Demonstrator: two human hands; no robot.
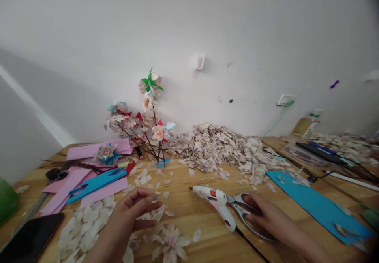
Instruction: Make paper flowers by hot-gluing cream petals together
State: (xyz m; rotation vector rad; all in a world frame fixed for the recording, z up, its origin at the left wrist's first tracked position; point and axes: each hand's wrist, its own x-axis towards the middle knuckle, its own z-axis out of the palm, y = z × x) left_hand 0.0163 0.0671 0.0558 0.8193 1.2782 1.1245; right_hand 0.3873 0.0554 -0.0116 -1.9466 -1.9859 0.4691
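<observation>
My left hand (137, 209) hovers over loose petals left of centre, its fingers bent and the thumb apart from them. Nothing clear shows in its grip; a pale petal at the fingertips may lie behind them. My right hand (263, 215) grips the grey handles of a pair of scissors (241, 211), whose blades are hidden behind a white glue gun (217, 203). The glue gun lies on its side, nozzle pointing left, a red light on its body. Below and between my hands lies a petal flower (171, 241) with a pinkish centre.
Handmade flowers on twigs (160, 132) stand in a cup by the wall. Behind spreads a large petal heap (219, 148). Pink paper (103, 192), blue paper (316, 205) and a black phone (34, 235) flank the work area. A bottle (308, 124) stands back right. The glue gun's cord (251, 245) runs forward.
</observation>
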